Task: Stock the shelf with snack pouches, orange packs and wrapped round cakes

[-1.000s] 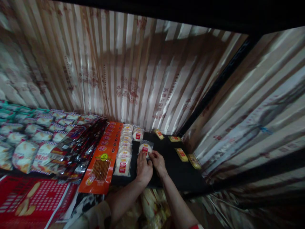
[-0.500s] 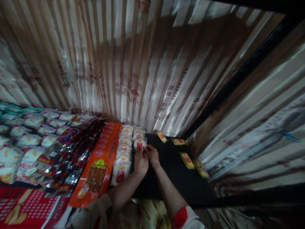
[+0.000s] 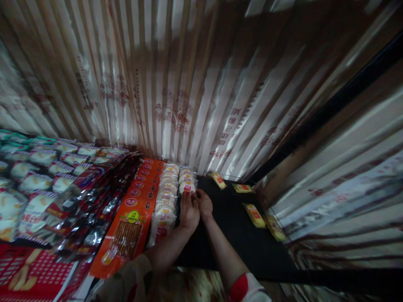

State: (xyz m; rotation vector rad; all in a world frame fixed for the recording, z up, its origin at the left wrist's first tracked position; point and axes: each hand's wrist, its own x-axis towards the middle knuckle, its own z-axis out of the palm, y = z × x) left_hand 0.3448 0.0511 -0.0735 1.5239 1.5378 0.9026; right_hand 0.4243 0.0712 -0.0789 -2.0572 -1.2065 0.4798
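Observation:
A short row of clear packets of round white crackers point(image 3: 188, 176) lies on a black shelf. My left hand point(image 3: 189, 212) is at the near end of this row, with its fingers closed on the edge of the front packet point(image 3: 187, 187), which bears a red label. Beside it, my right hand point(image 3: 204, 203) has bent fingers at the same packet's lower right corner; both hands nearly touch. A longer row of the same cracker packets point(image 3: 165, 197) stands just left of my hands. The fingertips are partly hidden.
Left of the crackers lie an orange snack pack point(image 3: 124, 235), dark shiny packets point(image 3: 94, 209) and white snack bags point(image 3: 36, 182). Several small yellow packets point(image 3: 254, 215) are scattered to the right on the black shelf point(image 3: 226, 235). A pleated curtain point(image 3: 176, 84) hangs behind; a dark pole point(image 3: 315, 121) slants at right.
The view has shifted slightly, so the shelf goods sit a little differently in frame. My hands stay at the front packet, with the right hand drawn slightly closer to the left.

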